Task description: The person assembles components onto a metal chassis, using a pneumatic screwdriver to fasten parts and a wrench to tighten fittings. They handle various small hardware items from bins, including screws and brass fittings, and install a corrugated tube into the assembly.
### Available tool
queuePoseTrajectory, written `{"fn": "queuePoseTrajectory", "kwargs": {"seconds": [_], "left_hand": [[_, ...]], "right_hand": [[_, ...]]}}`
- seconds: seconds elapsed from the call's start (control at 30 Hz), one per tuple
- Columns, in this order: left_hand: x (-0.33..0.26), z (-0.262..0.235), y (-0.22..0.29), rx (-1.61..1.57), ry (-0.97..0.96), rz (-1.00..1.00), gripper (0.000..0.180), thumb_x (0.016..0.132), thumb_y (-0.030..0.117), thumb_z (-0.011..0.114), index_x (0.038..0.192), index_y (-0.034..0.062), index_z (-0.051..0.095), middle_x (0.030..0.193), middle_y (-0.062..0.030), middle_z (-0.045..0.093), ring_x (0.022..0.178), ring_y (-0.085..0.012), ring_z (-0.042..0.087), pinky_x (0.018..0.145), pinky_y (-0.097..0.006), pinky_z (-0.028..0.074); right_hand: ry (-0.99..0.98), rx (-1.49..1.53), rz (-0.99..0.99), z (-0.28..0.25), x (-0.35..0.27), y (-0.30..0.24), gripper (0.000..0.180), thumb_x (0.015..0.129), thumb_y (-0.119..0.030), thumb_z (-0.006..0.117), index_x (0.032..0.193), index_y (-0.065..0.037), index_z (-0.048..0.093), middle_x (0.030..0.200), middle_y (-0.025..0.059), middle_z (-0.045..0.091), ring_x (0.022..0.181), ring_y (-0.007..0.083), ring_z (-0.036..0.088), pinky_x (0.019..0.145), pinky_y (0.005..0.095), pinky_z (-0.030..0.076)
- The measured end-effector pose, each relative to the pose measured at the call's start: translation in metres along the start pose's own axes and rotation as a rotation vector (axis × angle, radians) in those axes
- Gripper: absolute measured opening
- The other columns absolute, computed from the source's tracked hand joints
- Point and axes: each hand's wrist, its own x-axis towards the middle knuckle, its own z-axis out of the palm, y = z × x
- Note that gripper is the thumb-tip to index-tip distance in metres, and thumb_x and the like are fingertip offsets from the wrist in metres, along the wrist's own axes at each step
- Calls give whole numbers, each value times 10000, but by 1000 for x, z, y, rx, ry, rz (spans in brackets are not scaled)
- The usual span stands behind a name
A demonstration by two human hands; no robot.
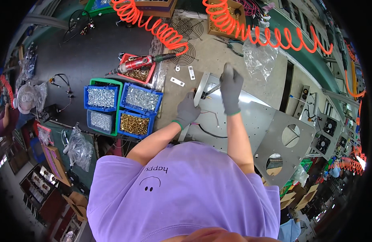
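In front of me lies a sheet-metal panel (250, 107) with a raised flange (201, 90) along its left end. My gloved left hand (188, 109) is closed at that flange, fingers up against its outer face. The grey-gloved right hand (231, 89) is a fist above the panel. From it a slim metal hand tool (213, 89), perhaps a wrench, slants down-left to a small black fitting with a brass-coloured tip (208, 97) just inside the flange. Thin wires and a black cable (212, 134) lie on the panel near my left hand.
Blue bins of screws (101, 98) and brass fittings (134, 124) stand left. A red air screwdriver (137, 63) rests across a red tray. Orange coiled hoses (165, 34) hang over the far side. Fan guards (187, 28), small plates (177, 82) and a plastic bag (260, 58) lie beyond the panel.
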Motion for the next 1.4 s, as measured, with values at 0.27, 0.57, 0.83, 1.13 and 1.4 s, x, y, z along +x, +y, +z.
{"fn": "queuePoseTrajectory", "kwargs": {"seconds": [0.27, 0.57, 0.83, 1.13, 1.4], "left_hand": [[-1, -1, 1, 89, -47, 24, 747, 696, 187, 613, 1365, 64, 303, 1176, -167, 514, 954, -360, 583, 800, -442, 472], [-1, 6, -9, 39, 12, 35, 724, 707, 177, 609, 1360, 84, 309, 1162, -181, 522, 956, -381, 574, 802, -457, 468], [0, 2, -2, 48, -2, 35, 692, 703, 171, 607, 1334, 73, 339, 1184, -195, 521, 953, -390, 575, 803, -460, 469], [11, 8, -9, 66, -13, 41, 773, 719, 218, 613, 1389, 54, 265, 1227, -186, 485, 1015, -372, 557, 851, -453, 459], [3, -1, 0, 63, -83, 0, 784, 714, 200, 613, 1392, 42, 253, 1237, -184, 482, 1055, -359, 542, 868, -440, 454]], "right_hand": [[117, 66, 395, 21, 95, 45, 325, 855, -319, 533, 642, -76, 500, 575, -11, 450, 527, 91, 389, 469, 268, 293], [-35, 83, 14, 2, -33, -15, 390, 897, -292, 523, 635, -4, 492, 542, -5, 422, 541, 80, 389, 483, 293, 324], [61, -11, 217, 24, 85, 47, 391, 872, -327, 523, 625, -25, 492, 538, 6, 427, 522, 94, 370, 485, 302, 317], [45, -140, -397, 15, -88, 1, 305, 888, -233, 550, 678, -12, 532, 567, -5, 454, 602, 84, 426, 533, 254, 361], [-60, 156, -6, -2, -36, -13, 402, 929, -271, 494, 602, -44, 433, 544, -30, 395, 524, 66, 338, 477, 262, 287]]}}
